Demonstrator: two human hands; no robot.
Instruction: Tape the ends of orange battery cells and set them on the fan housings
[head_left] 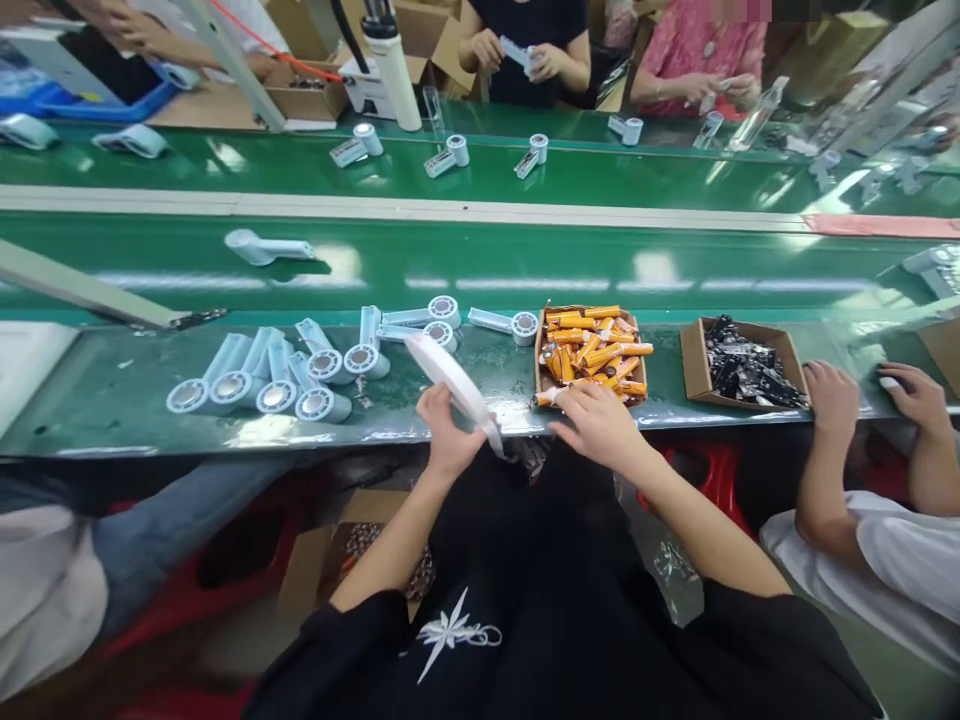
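My left hand is closed around a roll of white tape, held tilted above the front edge of the bench. My right hand reaches over the front wall of a small cardboard box heaped with orange cylindrical batteries. Its fingers are at one orange battery at the near left corner, apparently gripping it; the fingers partly hide the contact. Left of the tape lie several light blue handheld fan bodies with round ends and open handles. One more fan body rests beside the box.
To the right stands a box of small black parts, near a co-worker's hands. Behind the bench runs a green conveyor carrying a fan body. People across the line handle parts. Below sits an open carton.
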